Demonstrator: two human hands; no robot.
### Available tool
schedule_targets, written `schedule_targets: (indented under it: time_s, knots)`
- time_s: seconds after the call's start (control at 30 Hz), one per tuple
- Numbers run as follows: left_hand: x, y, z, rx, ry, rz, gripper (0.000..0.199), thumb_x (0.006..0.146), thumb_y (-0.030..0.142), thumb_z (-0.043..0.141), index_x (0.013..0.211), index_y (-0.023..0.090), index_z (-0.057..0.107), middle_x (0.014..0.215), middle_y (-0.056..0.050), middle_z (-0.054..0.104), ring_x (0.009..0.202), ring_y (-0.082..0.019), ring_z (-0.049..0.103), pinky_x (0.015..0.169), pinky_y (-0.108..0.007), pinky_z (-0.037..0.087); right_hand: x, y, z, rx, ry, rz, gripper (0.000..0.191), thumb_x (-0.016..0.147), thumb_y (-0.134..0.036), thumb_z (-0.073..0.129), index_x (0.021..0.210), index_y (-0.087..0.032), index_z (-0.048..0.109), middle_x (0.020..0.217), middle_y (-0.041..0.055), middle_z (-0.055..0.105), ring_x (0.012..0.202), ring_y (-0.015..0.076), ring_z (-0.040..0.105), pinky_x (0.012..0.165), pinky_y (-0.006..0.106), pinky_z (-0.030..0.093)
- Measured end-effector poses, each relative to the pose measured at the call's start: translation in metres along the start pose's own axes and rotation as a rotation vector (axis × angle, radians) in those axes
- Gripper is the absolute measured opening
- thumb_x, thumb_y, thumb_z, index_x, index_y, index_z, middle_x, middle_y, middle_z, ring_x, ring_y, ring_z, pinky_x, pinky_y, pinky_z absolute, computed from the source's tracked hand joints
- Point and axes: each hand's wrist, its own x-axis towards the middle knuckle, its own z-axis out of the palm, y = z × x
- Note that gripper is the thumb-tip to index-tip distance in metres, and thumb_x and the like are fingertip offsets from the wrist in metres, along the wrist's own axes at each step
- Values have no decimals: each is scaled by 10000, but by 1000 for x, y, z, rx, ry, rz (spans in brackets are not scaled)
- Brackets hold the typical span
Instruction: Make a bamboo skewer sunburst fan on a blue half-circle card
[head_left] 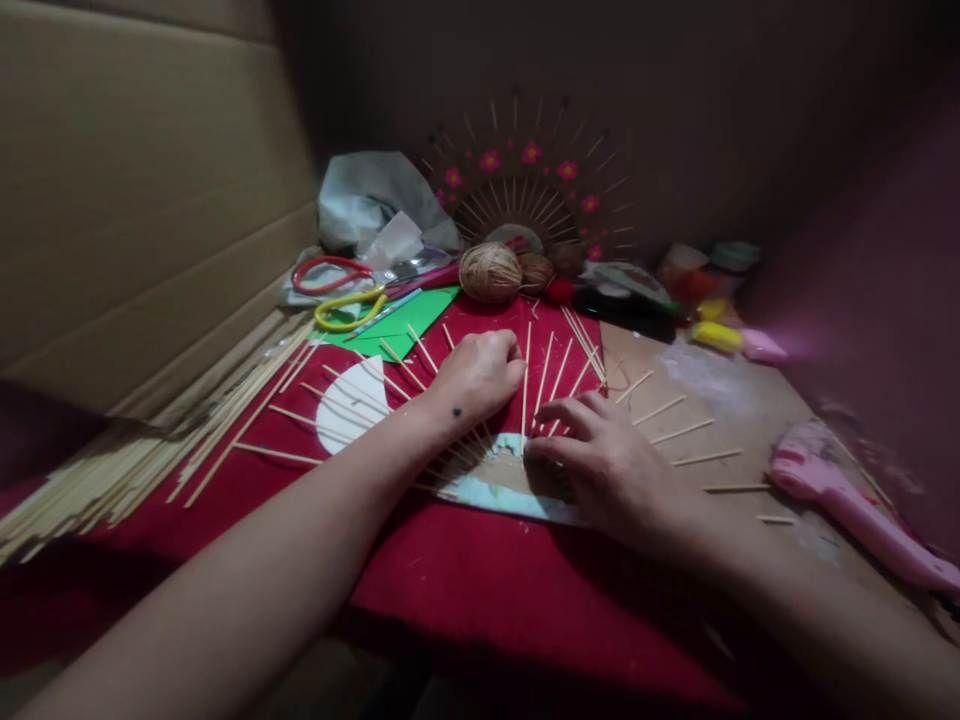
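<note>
Head view: sticks (525, 405) fan out, the middle one pointing away; left hand (480, 372) and right hand (611, 450) curled, grips unclear.

The red cloth (465, 580) carries tan sticks (526, 390), a mottled light-blue strip (517, 500) and a green sheet (431, 312), with a dark, pink-flowered fan (511, 165) behind it, red-and-yellow-handled scissors (330, 262) near its far edge, and a pink glue gun (847, 505) to its right.

Hands (478, 372) amid thin radiating sticks (526, 380) over red cloth (435, 580)
</note>
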Motion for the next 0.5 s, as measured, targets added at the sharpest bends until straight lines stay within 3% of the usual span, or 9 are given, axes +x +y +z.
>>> schedule_targets:
  time_s: [0.17,0.27,0.33,0.5]
  knots:
    - [1,-2,1,16,13,-5,164,809,211,497,789,165,653,757,-58,693,688,-165,609,661,-278,433,-4,-2,-1,67,112,28,213,808,-28,423,915,-138,570,910,121,601,843,227,486,754,394,414]
    - [1,-4,1,25,15,-15,149,810,230,511,775,170,643,749,-59,692,682,-167,610,659,-278,429,-3,0,-6,36,241,90,68,845,-117,466,837,-180,491,810,87,564,758,208,492,682,359,417]
    - [1,-5,0,34,19,-23,136,811,247,527,777,172,635,756,-62,694,701,-176,618,665,-280,428,-3,6,-13,-6,313,130,102,870,-179,504,782,-201,457,734,56,536,674,183,475,621,328,406]
    - [0,-7,-2,131,34,-32,198,856,327,502,830,181,633,804,-84,705,779,-214,650,703,-305,439,-7,27,-43,53,546,376,180,840,-214,597,704,-221,480,643,0,524,575,138,457,554,288,368]
